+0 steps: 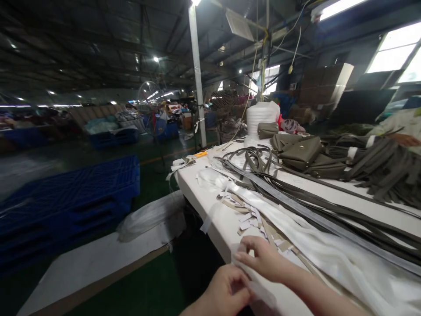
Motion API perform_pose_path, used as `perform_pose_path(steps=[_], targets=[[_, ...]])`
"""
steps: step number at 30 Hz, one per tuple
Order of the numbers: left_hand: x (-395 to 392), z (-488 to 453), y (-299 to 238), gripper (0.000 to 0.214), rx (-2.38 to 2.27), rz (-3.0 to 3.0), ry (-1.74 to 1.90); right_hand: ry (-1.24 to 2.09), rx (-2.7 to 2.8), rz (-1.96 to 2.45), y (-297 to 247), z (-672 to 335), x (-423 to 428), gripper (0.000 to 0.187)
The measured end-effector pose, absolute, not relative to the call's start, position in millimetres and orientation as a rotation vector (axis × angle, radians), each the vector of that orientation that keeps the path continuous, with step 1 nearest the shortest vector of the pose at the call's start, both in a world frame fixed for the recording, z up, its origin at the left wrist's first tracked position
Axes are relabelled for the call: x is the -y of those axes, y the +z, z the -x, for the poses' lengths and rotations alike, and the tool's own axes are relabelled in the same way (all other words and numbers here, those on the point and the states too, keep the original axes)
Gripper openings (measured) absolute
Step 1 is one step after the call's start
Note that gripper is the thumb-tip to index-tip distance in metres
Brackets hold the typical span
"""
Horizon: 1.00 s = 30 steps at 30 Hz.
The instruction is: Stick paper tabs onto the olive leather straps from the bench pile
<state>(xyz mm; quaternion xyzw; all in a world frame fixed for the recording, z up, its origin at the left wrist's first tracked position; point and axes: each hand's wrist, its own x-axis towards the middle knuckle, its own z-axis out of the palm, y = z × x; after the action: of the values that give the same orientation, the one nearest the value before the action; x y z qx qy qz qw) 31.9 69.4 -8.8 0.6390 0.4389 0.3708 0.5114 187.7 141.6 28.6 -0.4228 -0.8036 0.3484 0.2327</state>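
Observation:
My left hand (pixel 226 292) is at the bottom of the view, by the near edge of the white table (pixel 194 184), its fingers closed on a thin white paper strip (pixel 263 294). My right hand (pixel 263 259) lies just above it, fingertips pinching the same strip's upper end near a heap of small white paper scraps (pixel 250 217). Long dark olive straps (pixel 305 206) run diagonally across the table to the right of my hands, beside crumpled white backing paper (pixel 332 254).
Olive bags (pixel 301 151) and a white foam roll (pixel 259 116) stand at the table's far end. Another person's arm (pixel 399 129) shows at the right edge. Blue pallets (pixel 75 193), a white board (pixel 98 259) on the green floor and a white pillar (pixel 198 79) are to the left.

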Motion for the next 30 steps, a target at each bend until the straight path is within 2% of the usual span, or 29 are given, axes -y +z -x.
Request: perform_pose_path(steps=[2,6,11,16,22,28,30], targets=[[-95.6,-17.5,-9.5,0.021,-1.169,-1.547,0.926,0.849,2.308,1.212,29.2,-183.1,-197.3,0.024],[-158.7,5.2,-4.2,0.027,-1.329,-1.603,1.027,0.349,2.302,1.628,18.5,-184.7,-312.7,0.036],[-250.4,13.9,-7.3,0.026,-1.380,-1.498,1.209,0.235,2.315,1.800,-15.2,-182.9,-396.4,0.040],[-338.2,8.6,-21.0,0.028,-1.401,-1.325,1.286,0.055,2.410,1.699,-26.8,-172.6,-402.8,0.015],[-401.5,5.8,-56.9,0.034,-1.533,-1.123,1.401,-0.253,2.569,1.421,-30.3,-168.5,-370.4,0.027],[-408.0,6.0,-81.2,0.041,-1.461,-1.168,1.413,-0.317,2.701,1.254,-43.1,-171.9,-357.2,0.016],[-406.9,6.2,-83.7,0.041,-1.453,-1.201,1.435,-0.328,2.743,1.203,-44.5,-171.5,-353.0,0.025]])
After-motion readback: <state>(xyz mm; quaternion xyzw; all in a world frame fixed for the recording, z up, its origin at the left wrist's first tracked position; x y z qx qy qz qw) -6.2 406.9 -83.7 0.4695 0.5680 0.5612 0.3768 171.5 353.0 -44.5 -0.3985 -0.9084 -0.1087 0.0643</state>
